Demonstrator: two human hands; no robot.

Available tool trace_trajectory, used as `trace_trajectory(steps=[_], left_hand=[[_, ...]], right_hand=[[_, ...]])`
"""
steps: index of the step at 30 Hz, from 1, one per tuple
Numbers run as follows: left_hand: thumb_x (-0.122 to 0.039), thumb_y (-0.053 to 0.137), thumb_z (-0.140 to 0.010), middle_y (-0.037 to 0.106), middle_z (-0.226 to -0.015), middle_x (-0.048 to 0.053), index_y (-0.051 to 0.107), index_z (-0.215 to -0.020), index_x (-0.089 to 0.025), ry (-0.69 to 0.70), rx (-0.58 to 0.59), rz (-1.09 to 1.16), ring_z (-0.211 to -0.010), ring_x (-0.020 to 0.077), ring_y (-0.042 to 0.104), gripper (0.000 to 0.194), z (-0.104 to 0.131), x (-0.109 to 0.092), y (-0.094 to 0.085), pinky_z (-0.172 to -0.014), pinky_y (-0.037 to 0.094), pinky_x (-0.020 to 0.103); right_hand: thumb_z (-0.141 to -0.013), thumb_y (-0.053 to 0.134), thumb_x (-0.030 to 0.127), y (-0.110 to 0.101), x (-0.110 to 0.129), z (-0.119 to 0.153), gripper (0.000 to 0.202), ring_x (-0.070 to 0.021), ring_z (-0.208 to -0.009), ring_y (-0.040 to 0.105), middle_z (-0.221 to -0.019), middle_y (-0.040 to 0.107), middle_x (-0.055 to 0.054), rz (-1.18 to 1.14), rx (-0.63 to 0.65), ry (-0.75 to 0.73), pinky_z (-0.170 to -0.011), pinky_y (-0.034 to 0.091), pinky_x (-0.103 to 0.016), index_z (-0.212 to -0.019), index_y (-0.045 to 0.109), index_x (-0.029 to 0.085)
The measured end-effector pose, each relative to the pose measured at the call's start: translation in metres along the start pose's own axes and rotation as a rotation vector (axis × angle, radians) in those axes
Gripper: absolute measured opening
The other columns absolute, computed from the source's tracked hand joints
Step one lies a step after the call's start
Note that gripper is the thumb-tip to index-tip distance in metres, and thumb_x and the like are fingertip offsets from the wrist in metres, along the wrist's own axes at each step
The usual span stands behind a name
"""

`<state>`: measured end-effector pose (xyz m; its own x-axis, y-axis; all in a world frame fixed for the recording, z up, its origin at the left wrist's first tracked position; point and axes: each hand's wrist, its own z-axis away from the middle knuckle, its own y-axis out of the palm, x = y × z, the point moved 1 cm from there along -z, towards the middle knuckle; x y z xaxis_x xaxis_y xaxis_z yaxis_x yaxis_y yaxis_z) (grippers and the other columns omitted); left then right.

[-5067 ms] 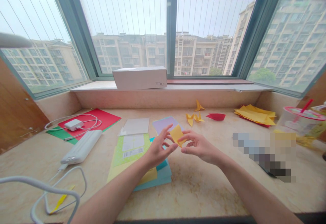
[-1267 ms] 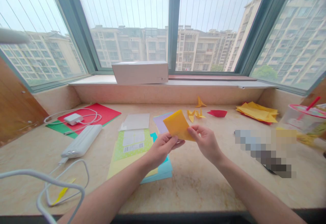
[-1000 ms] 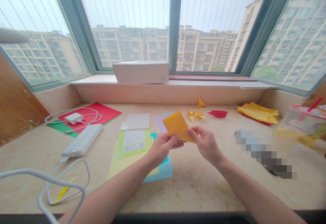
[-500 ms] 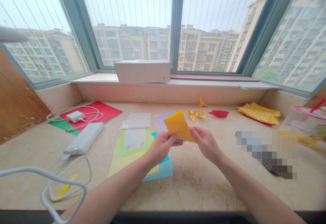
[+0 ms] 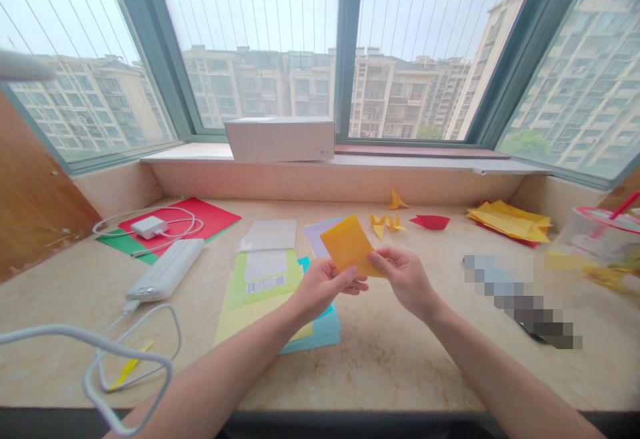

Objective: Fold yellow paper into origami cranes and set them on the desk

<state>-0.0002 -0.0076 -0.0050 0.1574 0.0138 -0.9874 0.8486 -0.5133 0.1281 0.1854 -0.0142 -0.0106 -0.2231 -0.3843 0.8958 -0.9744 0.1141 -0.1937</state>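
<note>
A folded square of yellow-orange origami paper [image 5: 350, 242] is held up over the counter between both hands. My left hand [image 5: 327, 286] pinches its lower left edge, thumb on the front face and fingers behind. At the right corner, my right hand [image 5: 403, 272] grips it between thumb and fingers. Beyond the paper lie several small folded yellow paper pieces [image 5: 379, 226] and a red folded paper piece [image 5: 430, 222]. Beneath and left of my left hand are light blue sheets [image 5: 315, 340], a pale yellow sheet [image 5: 240, 322] and a green labelled packet [image 5: 237, 298].
On the left, a white power bank [image 5: 167, 269] and looped white cable [image 5: 75, 336] lie near red sheets [image 5: 215, 216] with a charger [image 5: 149, 227]. To the right are stacked yellow papers [image 5: 507, 220], a blurred-out object [image 5: 520, 302] and a plastic cup [image 5: 590, 236]. A white box [image 5: 280, 140] stands on the sill.
The yellow paper has turned so its face shows flatter and squarer toward me. My left fingers have shifted slightly below it; both hands still grip it.
</note>
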Motion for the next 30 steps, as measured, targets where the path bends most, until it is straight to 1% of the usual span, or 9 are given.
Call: trace_trajectory(steps=[9, 12, 16, 18, 20, 23, 25, 28, 30], left_hand=[[-0.048, 0.069, -0.082, 0.075, -0.091, 0.015, 0.072, -0.1, -0.01, 0.03, 0.022, -0.012, -0.082, 0.0263, 0.074, 0.041, -0.002, 0.005, 0.0, -0.07, 0.058, 0.034], [-0.045, 0.071, -0.082, 0.075, -0.093, 0.015, 0.072, -0.103, -0.01, -0.008, 0.05, 0.012, -0.079, 0.0258, 0.074, 0.041, 0.0, 0.003, -0.001, -0.069, 0.058, 0.032], [-0.045, 0.073, -0.08, 0.076, -0.09, 0.015, 0.07, -0.108, -0.011, -0.056, 0.083, 0.058, -0.075, 0.0252, 0.075, 0.044, 0.001, 0.004, 0.0, -0.065, 0.057, 0.031], [-0.047, 0.071, -0.081, 0.076, -0.088, 0.015, 0.069, -0.106, -0.011, -0.056, 0.069, 0.055, -0.074, 0.0246, 0.074, 0.044, 0.0, 0.007, 0.0, -0.063, 0.056, 0.03], [-0.048, 0.07, -0.082, 0.076, -0.087, 0.015, 0.069, -0.103, -0.011, -0.042, 0.049, 0.059, -0.073, 0.0245, 0.074, 0.043, -0.002, 0.009, 0.001, -0.062, 0.056, 0.03], [-0.049, 0.07, -0.081, 0.076, -0.09, 0.015, 0.068, -0.104, -0.01, -0.012, -0.013, 0.087, -0.074, 0.0253, 0.074, 0.045, -0.005, 0.009, 0.0, -0.061, 0.056, 0.03], [-0.049, 0.07, -0.082, 0.075, -0.095, 0.017, 0.067, -0.106, -0.01, 0.012, -0.075, 0.111, -0.076, 0.0265, 0.074, 0.046, -0.006, 0.008, 0.0, -0.061, 0.056, 0.03], [-0.05, 0.069, -0.082, 0.075, -0.102, 0.018, 0.067, -0.109, -0.01, 0.047, -0.121, 0.145, -0.08, 0.029, 0.074, 0.048, -0.007, 0.006, 0.001, -0.063, 0.057, 0.033], [-0.051, 0.07, -0.08, 0.074, -0.104, 0.018, 0.067, -0.109, -0.01, 0.058, -0.121, 0.161, -0.08, 0.0302, 0.075, 0.05, -0.007, 0.006, 0.002, -0.062, 0.057, 0.034]], right_hand=[[-0.083, 0.064, 0.054, -0.001, -0.005, -0.001, 0.037, -0.0214, -0.074, 0.064, -0.075, 0.071, -0.005, 0.003, 0.021, 0.016, -0.071, 0.052, -0.035, -0.081, 0.072, 0.017], [-0.085, 0.064, 0.051, -0.001, -0.001, 0.0, 0.034, -0.0206, -0.076, 0.063, -0.078, 0.071, -0.005, 0.008, 0.036, -0.006, -0.073, 0.051, -0.034, -0.08, 0.071, 0.018], [-0.086, 0.064, 0.049, 0.0, 0.006, 0.002, 0.032, -0.0189, -0.072, 0.061, -0.076, 0.071, -0.004, 0.066, 0.051, -0.047, -0.071, 0.048, -0.032, -0.078, 0.071, 0.019], [-0.085, 0.064, 0.049, 0.001, 0.007, 0.003, 0.032, -0.0191, -0.072, 0.061, -0.076, 0.071, -0.004, 0.074, 0.053, -0.043, -0.07, 0.047, -0.032, -0.079, 0.072, 0.019], [-0.086, 0.062, 0.052, 0.001, 0.008, 0.002, 0.035, -0.0204, -0.074, 0.063, -0.078, 0.072, -0.004, 0.021, 0.053, -0.011, -0.071, 0.049, -0.032, -0.082, 0.073, 0.019], [-0.088, 0.055, 0.058, 0.001, 0.009, 0.001, 0.045, -0.0221, -0.08, 0.066, -0.084, 0.074, -0.006, -0.097, 0.042, 0.025, -0.074, 0.052, -0.034, -0.095, 0.074, 0.018], [-0.086, 0.055, 0.062, 0.001, 0.011, 0.0, 0.051, -0.0222, -0.08, 0.067, -0.084, 0.074, -0.007, -0.125, 0.04, 0.027, -0.074, 0.053, -0.034, -0.101, 0.073, 0.017], [-0.081, 0.062, 0.062, 0.005, 0.014, 0.001, 0.049, -0.0226, -0.078, 0.067, -0.084, 0.075, -0.008, -0.147, 0.136, 0.049, -0.071, 0.054, -0.034, -0.099, 0.074, 0.018], [-0.08, 0.065, 0.058, 0.01, 0.016, 0.002, 0.044, -0.0242, -0.082, 0.069, -0.091, 0.076, -0.008, -0.199, 0.211, 0.061, -0.074, 0.055, -0.036, -0.098, 0.075, 0.019]])
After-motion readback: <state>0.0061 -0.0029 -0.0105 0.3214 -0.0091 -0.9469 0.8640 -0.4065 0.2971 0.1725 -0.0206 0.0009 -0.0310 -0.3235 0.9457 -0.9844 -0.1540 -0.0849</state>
